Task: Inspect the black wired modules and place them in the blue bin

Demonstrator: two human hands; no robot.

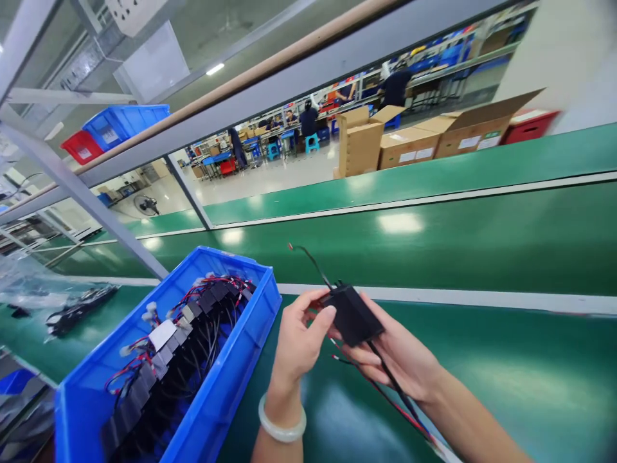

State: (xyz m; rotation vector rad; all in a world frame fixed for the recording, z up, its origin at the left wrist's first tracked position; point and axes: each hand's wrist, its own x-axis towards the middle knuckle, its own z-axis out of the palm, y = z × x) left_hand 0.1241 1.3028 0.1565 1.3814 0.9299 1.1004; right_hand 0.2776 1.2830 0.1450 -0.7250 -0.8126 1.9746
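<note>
1. Head view: the black module [353, 313] is the landmark here. It sits above the green belt [482, 386], held between both hands, just to the right of the blue bin [231, 379].
2. The right hand [395, 350] lies under the module, palm up and half open; its fingers cradle the case from below. The red and black wires [385, 382] run from the module across this palm toward the wrist.
3. The left hand [299, 337], with a pale bracelet [282, 424] at the wrist, curls around the module's left edge; the thumb presses the near corner, and the fingers are closed on the case.
4. To do this step well, I think it is better to support the case flat on the palm and not to pull on the wires, because the thin lead [311, 260] rising behind the module looks easy to bend.
5. Left of the module, the bin holds a row of similar modules [193, 321] with tangled wires.
6. Farther left lies a plastic bag [62, 299]; far behind the module stand cardboard boxes [409, 145] and seated people.
</note>
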